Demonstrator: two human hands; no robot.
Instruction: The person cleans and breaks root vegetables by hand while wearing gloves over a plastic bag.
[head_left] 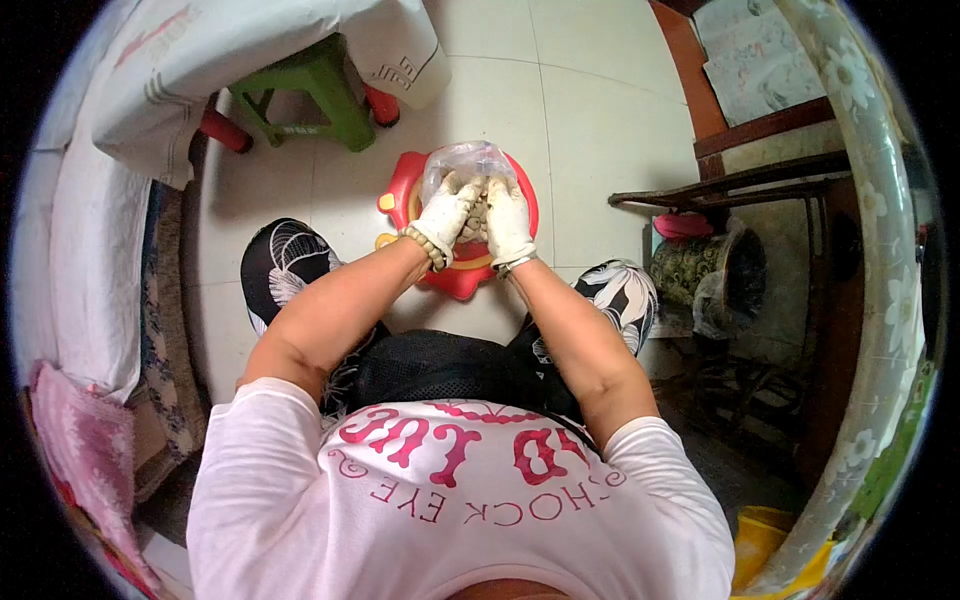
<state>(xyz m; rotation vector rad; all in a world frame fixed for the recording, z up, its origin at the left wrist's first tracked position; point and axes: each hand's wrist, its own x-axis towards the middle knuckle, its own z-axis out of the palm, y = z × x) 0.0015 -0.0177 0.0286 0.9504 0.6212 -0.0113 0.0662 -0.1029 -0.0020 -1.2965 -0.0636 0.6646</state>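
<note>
A red, round plastic stool or stand (462,281) is on the floor in front of me, with a clear plastic bag (466,157) on it. Small pale pieces (474,222) show inside the bag, between my hands. My left hand (450,213), in a whitish glove with a beaded bracelet at the wrist, is at the bag's left side, fingers bent inward. My right hand (508,220), gloved too, is at the right side, its fingers close to the left ones. What the fingertips hold is too small to make out.
A green stool (315,97) stands at the upper left under a cloth-covered table (240,45). On the right are a dark metal rack (730,180) and a patterned round container (690,268). A yellow object (765,545) lies at the lower right. My knees flank the red stand.
</note>
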